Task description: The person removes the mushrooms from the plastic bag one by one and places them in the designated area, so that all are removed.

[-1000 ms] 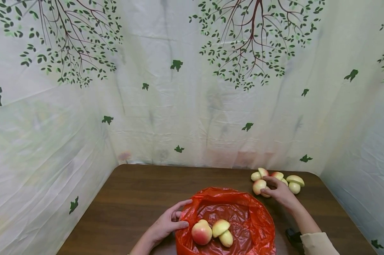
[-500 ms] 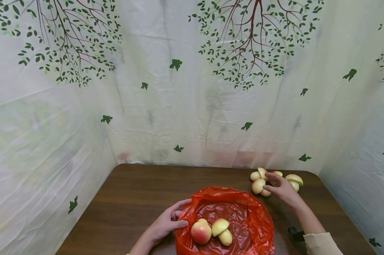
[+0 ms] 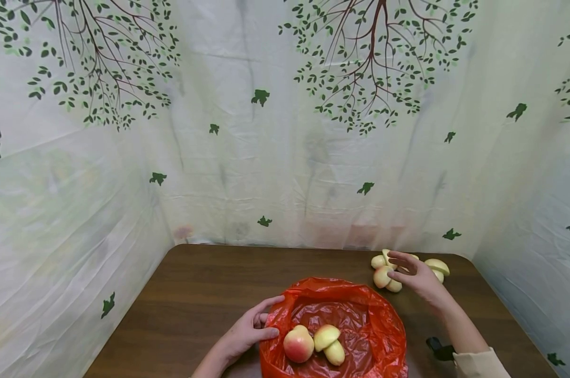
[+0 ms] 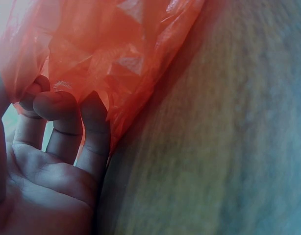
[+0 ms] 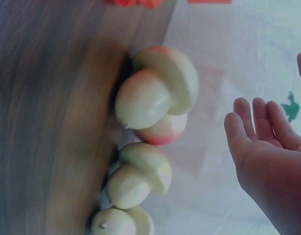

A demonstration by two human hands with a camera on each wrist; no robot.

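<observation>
My left hand grips the left rim of an open red plastic bag. The left wrist view shows its fingers curled into the thin film. Inside the bag lie two pale yellow mushrooms, one with a red-blushed cap, the other on its side. Over a group of similar mushrooms at the table's back right hovers my right hand, holding nothing. In the right wrist view its relaxed fingers stand apart from the mushrooms. The front one shows just left of the thumb; others are partly hidden behind the hand.
The brown wooden table has rounded back corners and ends at a pale hanging cloth printed with branches and leaves. One mushroom lies at the group's right end. A small black object shows beside the right forearm.
My right hand has shifted slightly right and up, away from the front mushroom, which has stayed in place. The left hand, the bag and its two mushrooms have not moved.
</observation>
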